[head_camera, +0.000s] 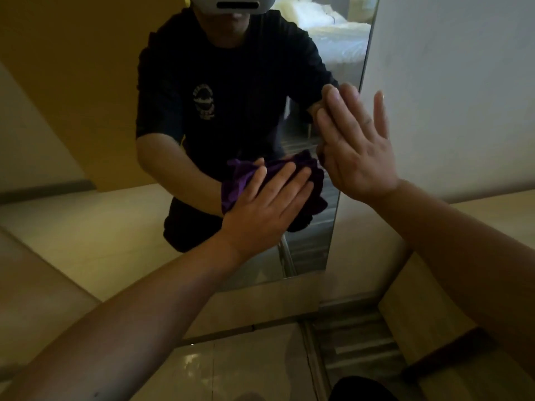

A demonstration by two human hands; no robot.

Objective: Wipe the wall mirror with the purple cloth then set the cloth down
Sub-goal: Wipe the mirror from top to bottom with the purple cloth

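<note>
Against the mirror (179,111), the left hand (266,209) lies flat with straight, slightly spread fingers pressing the crumpled purple cloth (315,195) to the glass near its right edge, the forearm reaching up from the lower left. Beside it, the right hand (356,146) is raised upright, palm forward and fingers extended, released and holding nothing, its fingertips at the mirror's right border where the glass meets the white wall (463,82). Reflected in the glass are the person's dark shirt (225,76) and both hands.
</note>
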